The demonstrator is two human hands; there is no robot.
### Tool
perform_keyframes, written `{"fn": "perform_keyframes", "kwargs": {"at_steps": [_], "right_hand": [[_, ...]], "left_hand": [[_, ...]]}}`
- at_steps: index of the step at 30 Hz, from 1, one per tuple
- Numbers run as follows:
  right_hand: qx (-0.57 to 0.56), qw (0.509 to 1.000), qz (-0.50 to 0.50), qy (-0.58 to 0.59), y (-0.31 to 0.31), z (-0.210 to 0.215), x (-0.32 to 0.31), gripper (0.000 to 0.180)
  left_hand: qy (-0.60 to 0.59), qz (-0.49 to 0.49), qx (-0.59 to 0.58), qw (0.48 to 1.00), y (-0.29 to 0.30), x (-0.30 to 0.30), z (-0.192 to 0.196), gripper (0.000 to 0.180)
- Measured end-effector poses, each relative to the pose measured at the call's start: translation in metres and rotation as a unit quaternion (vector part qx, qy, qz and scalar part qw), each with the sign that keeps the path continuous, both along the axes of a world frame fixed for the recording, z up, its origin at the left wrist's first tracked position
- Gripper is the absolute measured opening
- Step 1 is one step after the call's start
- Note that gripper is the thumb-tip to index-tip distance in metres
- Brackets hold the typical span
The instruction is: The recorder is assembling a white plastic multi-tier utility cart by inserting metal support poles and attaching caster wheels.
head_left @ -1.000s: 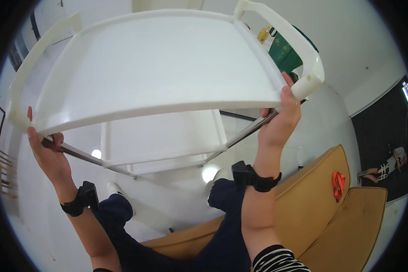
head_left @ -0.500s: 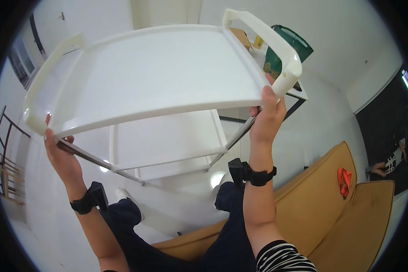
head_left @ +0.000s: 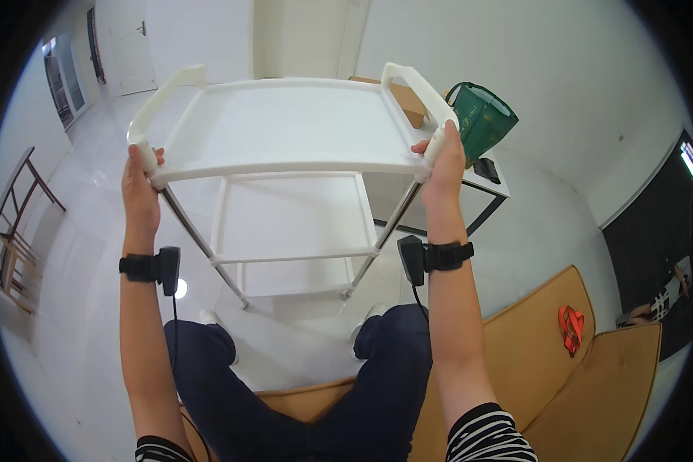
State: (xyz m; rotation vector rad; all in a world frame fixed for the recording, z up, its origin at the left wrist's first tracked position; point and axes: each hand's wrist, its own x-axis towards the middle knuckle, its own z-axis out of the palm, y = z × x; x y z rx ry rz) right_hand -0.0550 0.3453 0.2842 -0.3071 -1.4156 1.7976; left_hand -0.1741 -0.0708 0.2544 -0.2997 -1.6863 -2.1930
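Note:
A white three-tier trolley (head_left: 285, 127) stands upright before me on shiny metal legs, with a cream curved handle along each side of its top shelf. My left hand (head_left: 141, 192) is closed round the near end of the left handle (head_left: 162, 98), just above the shelf corner. On the other side, my right hand (head_left: 446, 173) grips the near end of the right handle (head_left: 420, 88), fingers wrapped around it. The middle shelf (head_left: 292, 215) and the bottom shelf (head_left: 294, 277) show below, bare. Each wrist wears a black strap with a small box.
Behind the right handle, a green bag (head_left: 481, 123) and a cardboard box (head_left: 408, 106) rest on a white table (head_left: 489, 175) with black legs. A tan sofa (head_left: 516, 339) holds an orange strap (head_left: 570, 329). Wooden chairs (head_left: 11, 239) stand far left. Another person (head_left: 662, 300) is at the far right.
Both hands have moved from the top shelf's near corners and leg tops up onto the handles. The top shelf now appears lower, farther away and more level.

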Motion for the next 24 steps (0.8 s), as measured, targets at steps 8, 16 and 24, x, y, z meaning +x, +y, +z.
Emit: {"fn": "perform_keyframes", "kwargs": {"at_steps": [8,16,24], "right_hand": [[0.015,1.0,-0.001,-0.014,-0.009,0.003,-0.006,0.04],[0.04,0.999,-0.02,-0.008,-0.001,0.001,-0.017,0.037],[0.041,0.997,0.059,0.035,0.013,-0.02,-0.008,0.046]], "left_hand": [[-0.011,0.067,0.085,0.994,0.013,-0.009,0.01,0.067],[-0.003,0.065,0.112,0.992,0.014,-0.017,0.01,0.066],[-0.022,0.037,0.024,0.999,0.0,-0.022,-0.003,0.077]]}}
